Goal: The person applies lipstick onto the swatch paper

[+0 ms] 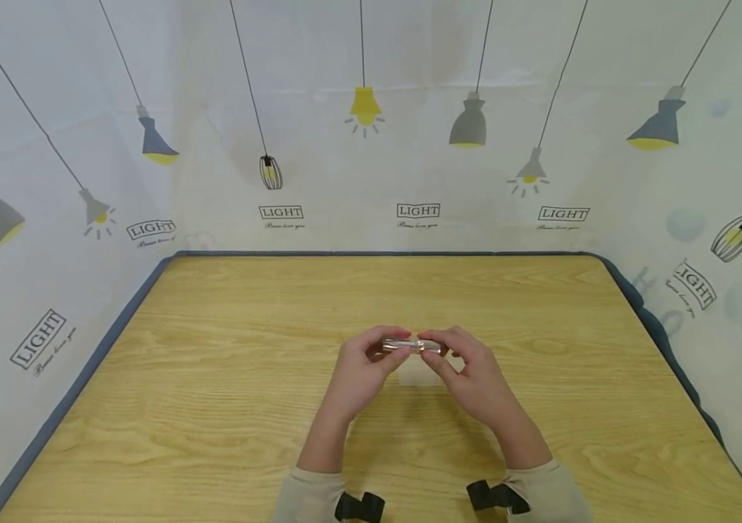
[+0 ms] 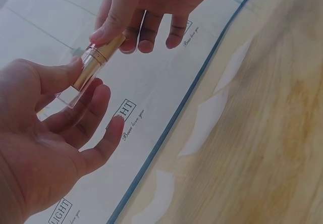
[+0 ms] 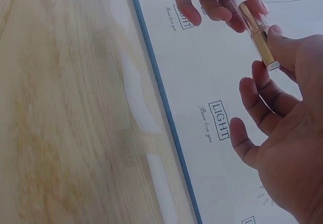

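Observation:
A lipstick tube (image 1: pixel 403 345) with a clear cap and a gold base lies crosswise between both hands, above the table. My left hand (image 1: pixel 359 374) pinches its clear cap end between thumb and fingers. At the other end, my right hand (image 1: pixel 480 379) pinches the gold base. In the left wrist view the gold inner part of the lipstick (image 2: pixel 92 65) shows through the cap. The right wrist view has the tube (image 3: pixel 261 41) tilted, the right thumb against its gold part. The remaining fingers of both hands are loosely bent, away from the tube.
Below the hands, a white rectangular piece (image 1: pixel 418 373) lies on the wood-grain table (image 1: pixel 214 378). A dark blue edge (image 1: pixel 371 253) borders the tabletop, and a white lamp-printed backdrop (image 1: pixel 318 123) stands around the back and sides.

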`<state>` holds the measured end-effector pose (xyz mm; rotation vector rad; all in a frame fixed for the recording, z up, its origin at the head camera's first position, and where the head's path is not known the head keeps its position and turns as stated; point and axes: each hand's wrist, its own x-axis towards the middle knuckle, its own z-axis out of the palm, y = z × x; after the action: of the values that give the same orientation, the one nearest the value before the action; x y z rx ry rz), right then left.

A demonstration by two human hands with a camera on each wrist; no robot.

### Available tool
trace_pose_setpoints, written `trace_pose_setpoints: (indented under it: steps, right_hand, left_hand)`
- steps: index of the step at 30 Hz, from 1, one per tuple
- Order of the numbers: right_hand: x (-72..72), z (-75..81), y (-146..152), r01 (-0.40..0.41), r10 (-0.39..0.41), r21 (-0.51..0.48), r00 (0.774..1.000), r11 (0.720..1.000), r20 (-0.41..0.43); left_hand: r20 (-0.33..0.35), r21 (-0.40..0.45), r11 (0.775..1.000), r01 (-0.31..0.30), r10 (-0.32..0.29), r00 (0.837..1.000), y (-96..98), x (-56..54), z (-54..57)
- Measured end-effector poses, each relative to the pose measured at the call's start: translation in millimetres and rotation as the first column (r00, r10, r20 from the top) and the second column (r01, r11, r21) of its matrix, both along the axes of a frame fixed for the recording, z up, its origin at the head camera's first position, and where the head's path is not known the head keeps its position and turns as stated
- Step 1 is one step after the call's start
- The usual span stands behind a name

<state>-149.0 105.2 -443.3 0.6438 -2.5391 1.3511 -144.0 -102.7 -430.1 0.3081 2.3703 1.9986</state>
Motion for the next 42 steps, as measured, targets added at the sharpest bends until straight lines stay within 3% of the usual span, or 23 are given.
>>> trace_pose_setpoints:
  steps: [4,10,16,22,34,42]
  right_hand:
    - [-0.9,-1.5,2,0.014,-0.014,0.004,1.000,1.000,0.006]
    - [-1.8,-2.3,11,0.072,-0.072,-0.008,0.997,0.997,0.024]
    - [-2.0,-1.8,15,0.062,-0.061,-0.022,0.997,0.998,0.042]
    - [-2.7,-3.8,17,0.062,-0.060,-0.042,0.997,0.997,0.042]
    - [-0.6,-0.2,17,0.043,-0.035,-0.083,0.995,0.996,0.092]
    - [-1.7,-0.2,19,0.040,-0.031,-0.092,0.995,0.995,0.097]
  left_hand:
    - [-0.006,0.007,1.000,-0.028,0.028,1.000,-3.3,-0.9,0.2]
    - [-0.011,0.025,0.993,-0.119,0.120,0.993,-17.1,-1.8,1.9]
    - [0.012,0.039,0.986,-0.165,0.164,0.986,-29.4,-1.9,3.2]
    - [0.049,0.083,0.958,-0.275,0.272,0.961,-43.9,-2.7,2.8]
    - [0.045,-0.014,0.906,-0.423,0.424,0.905,-77.7,-1.0,-1.7]
    - [0.032,-0.159,0.880,-0.447,0.457,0.889,-92.8,0.0,-11.8]
